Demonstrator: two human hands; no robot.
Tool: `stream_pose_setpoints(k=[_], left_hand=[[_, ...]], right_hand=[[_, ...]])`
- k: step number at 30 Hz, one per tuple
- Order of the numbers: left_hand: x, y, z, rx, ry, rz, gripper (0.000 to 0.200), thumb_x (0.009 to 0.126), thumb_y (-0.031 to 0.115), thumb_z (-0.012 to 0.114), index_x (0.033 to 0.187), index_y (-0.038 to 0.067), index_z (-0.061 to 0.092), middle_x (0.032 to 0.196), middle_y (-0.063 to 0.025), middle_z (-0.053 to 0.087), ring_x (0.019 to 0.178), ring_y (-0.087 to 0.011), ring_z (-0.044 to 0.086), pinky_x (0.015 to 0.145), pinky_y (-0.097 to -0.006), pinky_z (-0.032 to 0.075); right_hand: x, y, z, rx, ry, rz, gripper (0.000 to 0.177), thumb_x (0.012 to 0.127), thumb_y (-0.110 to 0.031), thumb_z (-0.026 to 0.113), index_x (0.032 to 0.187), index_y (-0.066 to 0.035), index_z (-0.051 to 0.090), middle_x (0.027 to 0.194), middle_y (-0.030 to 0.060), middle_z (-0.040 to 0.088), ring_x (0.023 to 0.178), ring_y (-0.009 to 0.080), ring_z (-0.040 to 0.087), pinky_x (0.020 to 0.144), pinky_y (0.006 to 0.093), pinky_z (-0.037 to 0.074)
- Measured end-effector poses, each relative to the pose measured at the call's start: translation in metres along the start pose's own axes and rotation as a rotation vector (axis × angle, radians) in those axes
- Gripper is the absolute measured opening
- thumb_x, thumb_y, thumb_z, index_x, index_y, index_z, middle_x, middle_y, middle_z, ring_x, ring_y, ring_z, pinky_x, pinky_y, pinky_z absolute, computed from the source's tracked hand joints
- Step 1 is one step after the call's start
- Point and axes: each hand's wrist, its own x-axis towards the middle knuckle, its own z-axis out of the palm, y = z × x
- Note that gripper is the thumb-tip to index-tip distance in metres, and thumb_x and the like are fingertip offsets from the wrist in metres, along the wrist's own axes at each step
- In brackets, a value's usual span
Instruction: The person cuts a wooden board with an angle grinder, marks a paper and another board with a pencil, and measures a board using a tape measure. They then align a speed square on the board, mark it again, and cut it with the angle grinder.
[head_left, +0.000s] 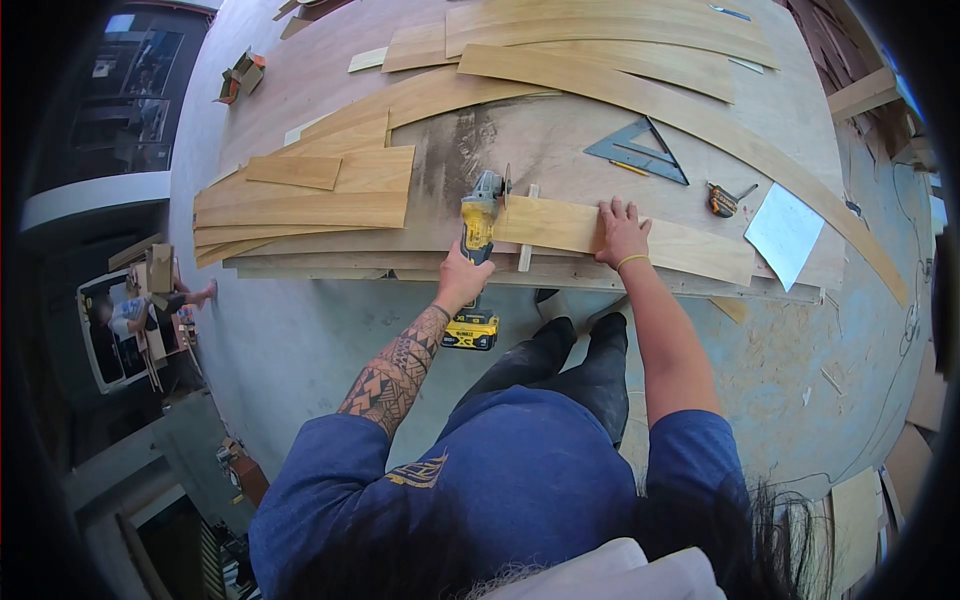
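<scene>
My left hand [463,278] is wrapped round the body of a yellow and black cordless angle grinder [480,222]. The grinder's disc stands upright at the left end of a thin wooden plank [555,222]; whether it touches the wood cannot be made out. Flat on that plank, fingers spread, lies my right hand [622,236]. A narrow pale strip [528,240] crosses the plank between my hands, near the table's front edge.
On the table [560,125] are stacked wooden strips [310,200], a long curved strip [640,95], a blue triangular square [640,150], a pencil [630,168], a tape measure [721,200] and a white sheet [785,232]. Another person [135,318] is at the far left.
</scene>
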Motion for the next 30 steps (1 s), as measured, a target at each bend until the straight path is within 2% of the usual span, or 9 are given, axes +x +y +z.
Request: stream_pose_setpoints(k=[5,7,9,16,19,21,26,30], left_hand=[[0.008,-0.014,0.007,0.004,0.024,0.045,0.044,0.08,0.021,0.076,0.117,0.002,0.061,0.08,-0.0105,0.074,0.066,-0.0217,0.074,0.069,-0.0378,0.06],[0.016,-0.028,0.012,0.074,0.075,0.137,0.043,0.081,0.021,0.076,0.117,0.002,0.061,0.08,-0.0104,0.074,0.066,-0.0219,0.074,0.069,-0.0382,0.06],[0.015,-0.025,0.012,0.074,0.07,0.116,0.043,0.081,0.021,0.077,0.116,0.002,0.061,0.08,-0.0104,0.074,0.066,-0.0219,0.074,0.069,-0.0382,0.06],[0.015,-0.023,0.012,0.048,0.05,0.058,0.043,0.08,0.021,0.077,0.116,0.002,0.062,0.083,-0.0113,0.074,0.068,-0.0228,0.075,0.071,-0.0387,0.061],[0.015,-0.022,0.012,0.075,0.07,0.094,0.044,0.08,0.022,0.077,0.116,0.002,0.062,0.084,-0.0124,0.075,0.072,-0.024,0.076,0.073,-0.0394,0.061],[0.015,-0.022,0.012,0.075,0.07,0.086,0.044,0.08,0.023,0.077,0.116,0.002,0.062,0.085,-0.013,0.075,0.073,-0.0246,0.076,0.074,-0.0396,0.061],[0.012,-0.019,0.012,0.057,0.076,0.091,0.046,0.079,0.024,0.078,0.116,0.002,0.062,0.086,-0.0142,0.075,0.074,-0.0262,0.076,0.077,-0.0404,0.061],[0.011,-0.011,0.008,0.087,0.043,0.041,0.051,0.079,0.027,0.078,0.12,0.002,0.062,0.095,-0.0171,0.076,0.087,-0.0299,0.077,0.084,-0.0424,0.06]], right_hand=[[0.0,0.0,0.002,0.008,0.005,-0.002,0.121,0.068,-0.033,0.101,0.167,-0.026,0.032,0.176,0.0045,0.031,0.162,0.0382,0.03,0.123,0.0734,0.035],[-0.001,0.0,-0.002,0.01,0.009,-0.004,0.121,0.068,-0.033,0.101,0.167,-0.026,0.033,0.176,0.0046,0.031,0.162,0.0383,0.03,0.123,0.0735,0.035],[-0.005,-0.002,-0.008,0.02,-0.006,-0.004,0.114,0.071,-0.03,0.099,0.166,-0.025,0.035,0.176,0.0049,0.031,0.162,0.0375,0.03,0.124,0.073,0.034],[-0.002,0.0,-0.002,0.031,-0.003,-0.003,0.114,0.071,-0.03,0.099,0.166,-0.025,0.035,0.176,0.0054,0.031,0.162,0.0378,0.03,0.124,0.0731,0.034],[0.0,0.001,0.002,0.032,0.021,-0.008,0.123,0.066,-0.032,0.102,0.167,-0.025,0.033,0.175,0.0051,0.031,0.162,0.039,0.029,0.123,0.0739,0.034],[-0.002,0.0,-0.002,0.033,0.003,-0.007,0.115,0.071,-0.029,0.099,0.166,-0.025,0.035,0.176,0.0055,0.031,0.162,0.038,0.029,0.124,0.073,0.034],[-0.003,0.0,-0.003,0.031,-0.001,-0.007,0.115,0.071,-0.029,0.099,0.166,-0.025,0.034,0.177,0.0052,0.03,0.163,0.0379,0.029,0.124,0.073,0.034],[-0.002,0.0,-0.002,0.028,-0.002,-0.007,0.115,0.071,-0.028,0.099,0.166,-0.025,0.034,0.177,0.0049,0.03,0.163,0.0377,0.029,0.124,0.0731,0.034]])
